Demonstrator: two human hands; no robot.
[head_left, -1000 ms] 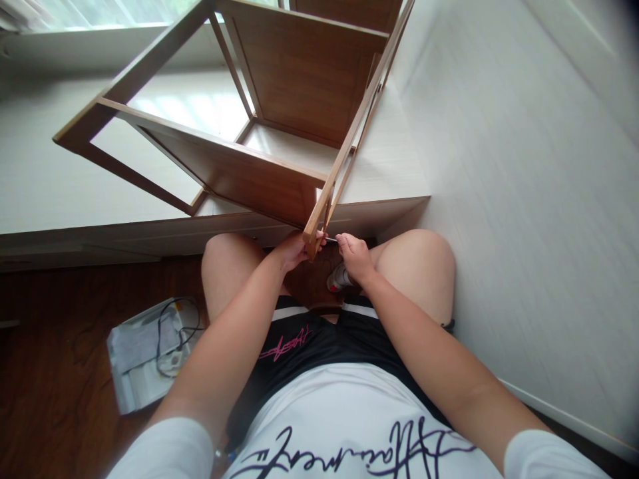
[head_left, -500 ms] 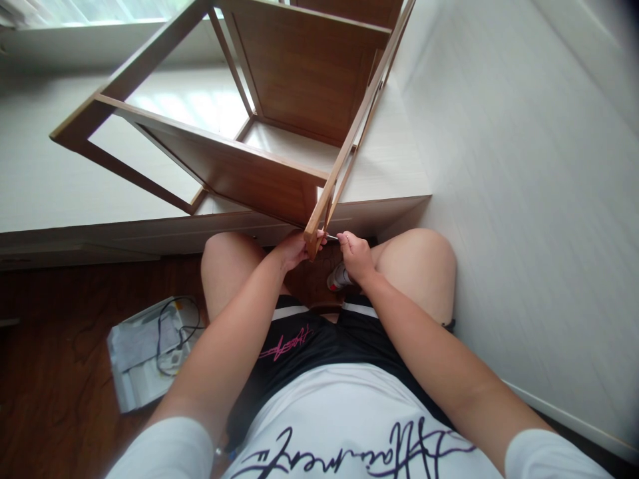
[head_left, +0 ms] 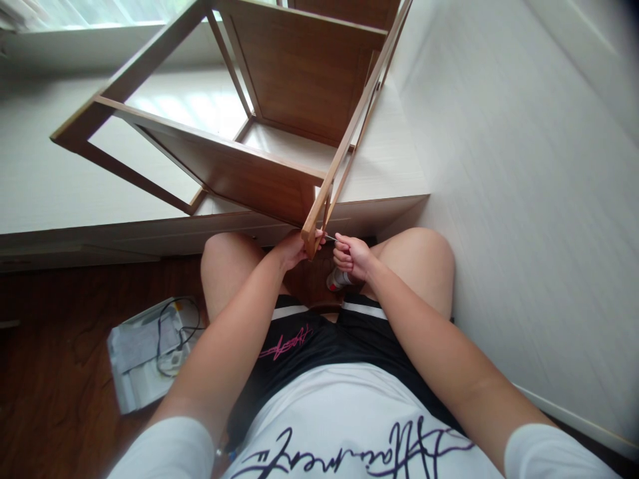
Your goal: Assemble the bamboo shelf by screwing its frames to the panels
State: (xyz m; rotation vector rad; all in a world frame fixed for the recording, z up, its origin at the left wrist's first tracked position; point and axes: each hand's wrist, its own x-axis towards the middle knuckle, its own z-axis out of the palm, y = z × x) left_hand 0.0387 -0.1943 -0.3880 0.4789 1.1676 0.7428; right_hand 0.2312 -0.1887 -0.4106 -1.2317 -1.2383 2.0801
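Observation:
A brown wooden frame with flat panels (head_left: pixel 259 176) rests tilted on the white ledge, one corner jutting toward me between my knees. My left hand (head_left: pixel 293 250) is closed around the low end of its wooden rail (head_left: pixel 313 223), partly hidden behind the wood, with fingertips showing on the right side. In my right hand (head_left: pixel 352 256), fingers curled, is a screwdriver-like tool with a thin metal shaft (head_left: pixel 331 237). The shaft points left to the rail's end by my left fingertips. My fist covers the handle, and I cannot see exactly where the tip sits.
The white ledge (head_left: pixel 44 179) runs beneath the frame, with a window (head_left: pixel 114 10) behind. A pale wall panel (head_left: pixel 524 219) rises close on my right. On the dark wooden floor (head_left: pixel 54 346) at left lies a whitish package (head_left: pixel 132 372) with a black cable (head_left: pixel 160 332).
My right hand has rolled around the shaft, so its curled fingers now show, and it has shifted slightly left. My left hand keeps its grip; the frame barely shifts in view.

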